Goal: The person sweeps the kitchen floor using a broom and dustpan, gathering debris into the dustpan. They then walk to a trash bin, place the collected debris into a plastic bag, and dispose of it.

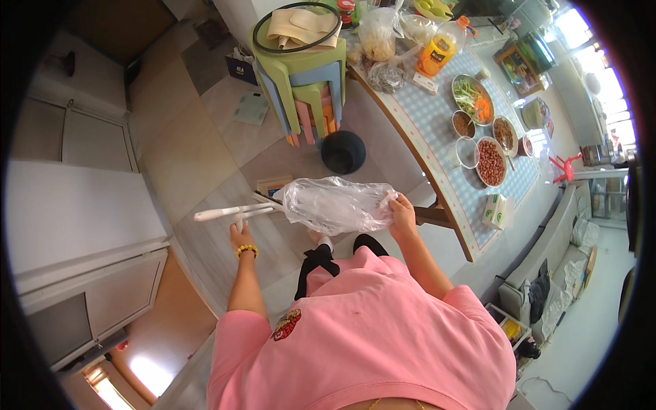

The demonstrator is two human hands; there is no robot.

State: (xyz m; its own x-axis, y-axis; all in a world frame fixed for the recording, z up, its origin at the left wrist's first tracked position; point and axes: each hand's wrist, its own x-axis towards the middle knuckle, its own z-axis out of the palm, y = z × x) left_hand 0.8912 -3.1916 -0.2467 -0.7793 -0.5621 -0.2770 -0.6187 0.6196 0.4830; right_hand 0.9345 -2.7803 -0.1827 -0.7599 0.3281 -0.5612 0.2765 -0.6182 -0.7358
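My right hand (403, 213) grips the gathered end of a transparent plastic bag (335, 204), stretched out in front of my legs. To its left, my left hand (240, 234) is closed around a white grip of a long-handled tool (225, 212). The tool has two pale handles, and its far end meets the left end of the bag. How far it reaches inside is hidden by the crumpled plastic. Just beyond the bag, a dark round bin (343, 152) stands on the tiled floor.
Stacked plastic stools (302, 87) carry a black ring (259, 38) and folded beige cloth (300, 28). On the right, a table with a checked cloth (410, 115) bears bowls of peanuts (490, 162) and cut vegetables (474, 100), plus an orange drink bottle (438, 51). A glass scale (251, 108) lies on the floor.
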